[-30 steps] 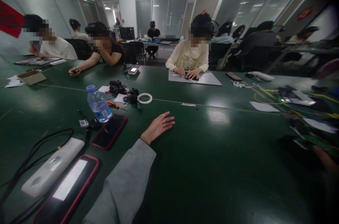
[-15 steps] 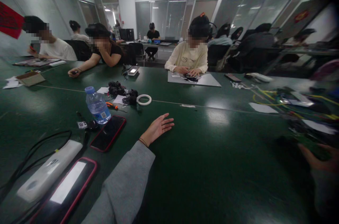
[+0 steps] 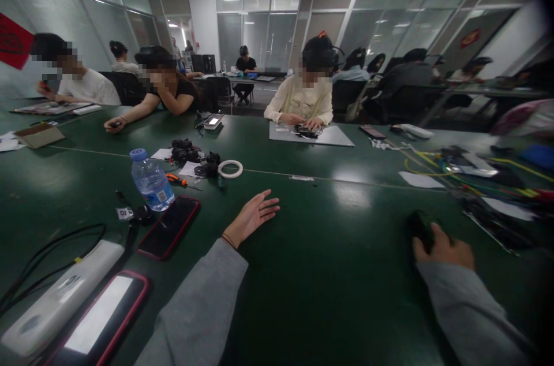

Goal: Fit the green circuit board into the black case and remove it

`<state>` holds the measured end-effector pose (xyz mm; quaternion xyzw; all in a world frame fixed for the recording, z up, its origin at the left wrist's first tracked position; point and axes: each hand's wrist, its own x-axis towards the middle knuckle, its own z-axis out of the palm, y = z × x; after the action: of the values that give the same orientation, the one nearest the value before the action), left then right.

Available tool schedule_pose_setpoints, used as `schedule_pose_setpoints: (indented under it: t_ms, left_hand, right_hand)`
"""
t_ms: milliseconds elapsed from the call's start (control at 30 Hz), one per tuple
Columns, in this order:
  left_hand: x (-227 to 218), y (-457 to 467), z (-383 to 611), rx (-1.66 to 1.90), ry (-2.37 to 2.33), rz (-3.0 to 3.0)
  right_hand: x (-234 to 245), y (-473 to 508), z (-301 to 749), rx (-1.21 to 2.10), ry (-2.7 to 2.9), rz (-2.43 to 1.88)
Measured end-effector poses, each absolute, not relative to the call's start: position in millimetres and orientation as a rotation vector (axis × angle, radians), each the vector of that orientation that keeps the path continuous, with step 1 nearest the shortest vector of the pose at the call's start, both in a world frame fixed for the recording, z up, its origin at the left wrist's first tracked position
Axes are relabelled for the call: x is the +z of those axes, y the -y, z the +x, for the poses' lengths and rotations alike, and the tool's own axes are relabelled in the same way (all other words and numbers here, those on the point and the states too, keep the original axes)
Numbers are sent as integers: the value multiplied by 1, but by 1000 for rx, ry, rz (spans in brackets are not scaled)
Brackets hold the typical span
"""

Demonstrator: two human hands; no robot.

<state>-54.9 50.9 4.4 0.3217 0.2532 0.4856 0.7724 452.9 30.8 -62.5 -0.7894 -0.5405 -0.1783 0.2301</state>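
My left hand [image 3: 253,216] lies on the green table [image 3: 329,273] with its fingers stretched out and apart, holding nothing. A red-edged phone [image 3: 168,227] lies just to its left. My right hand [image 3: 441,247], in a grey sleeve, rests on the table at the right with its fingers curled over a small dark object [image 3: 420,226]. The object is blurred and partly covered, so I cannot name it.
Left of me stand a water bottle [image 3: 150,180], a white power bank [image 3: 56,297], a lit phone [image 3: 97,320], black cables, a tape ring [image 3: 230,168] and an orange screwdriver [image 3: 177,181]. Coloured wires and boards [image 3: 476,170] lie at the right. Several people sit across the table.
My right hand came in from the right edge and now sits on the dark object. My left hand has stayed in place. The view shifted slightly down and right.
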Motion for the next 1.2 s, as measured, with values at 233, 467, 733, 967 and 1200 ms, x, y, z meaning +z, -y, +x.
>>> schedule_pose_setpoints:
  t_ms: [233, 467, 733, 967, 1200]
  left_hand:
    - [-3, -53, -47, 1200, -667, 808]
    - [-8, -56, -40, 1296, -664, 922]
    - [-10, -59, -40, 1264, -639, 879]
    - [-10, -60, -41, 1237, -647, 854]
    - [-6, -59, -40, 1238, -655, 837]
  right_hand:
    - [-49, -52, 238, -290, 2043, -1590]
    - [-33, -20, 133, 23, 2211, -1135]
    - [-29, -24, 143, 101, 2056, -1077]
    - [-35, -26, 146, 121, 2098, -1204]
    - [-31, -22, 144, 146, 2104, -1225]
